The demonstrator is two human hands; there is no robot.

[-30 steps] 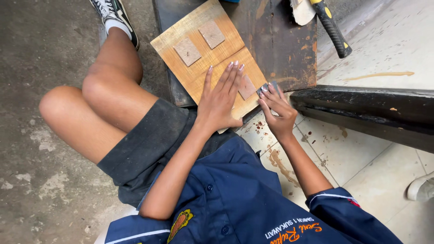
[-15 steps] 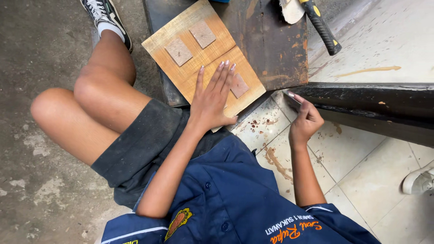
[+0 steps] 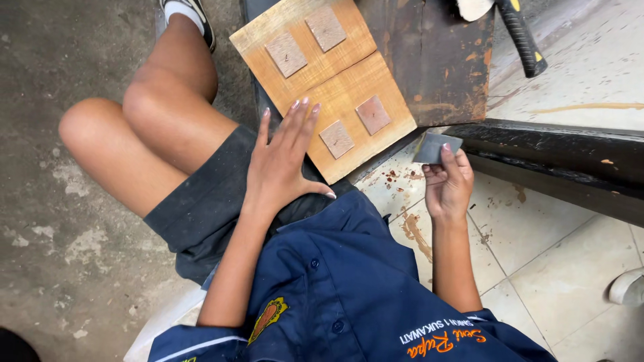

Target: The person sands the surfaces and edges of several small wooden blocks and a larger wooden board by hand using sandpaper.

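A yellowish wooden board [image 3: 305, 64] lies tilted on a dark rusty metal plate [image 3: 436, 60], its near corner over my lap. Several small brown square patches sit on it, two far ones [image 3: 286, 55] and two near ones [image 3: 337, 139]. My left hand [image 3: 282, 161] rests flat with spread fingers at the board's near left edge, fingertips on the wood. My right hand [image 3: 447, 184] is off the board to the right, palm up, holding a small grey square piece [image 3: 435, 147] between fingers and thumb.
A hammer with a black and yellow handle [image 3: 520, 37] lies at the top right on a pale slab. A dark metal beam [image 3: 557, 161] runs across the right. Stained floor tiles [image 3: 530, 248] lie below it. My bare knees and a sneaker [image 3: 194, 17] are at the left.
My left hand slid back toward my lap, uncovering a second near patch. My right hand left the board, swung right and turned palm up, now showing the grey square piece.
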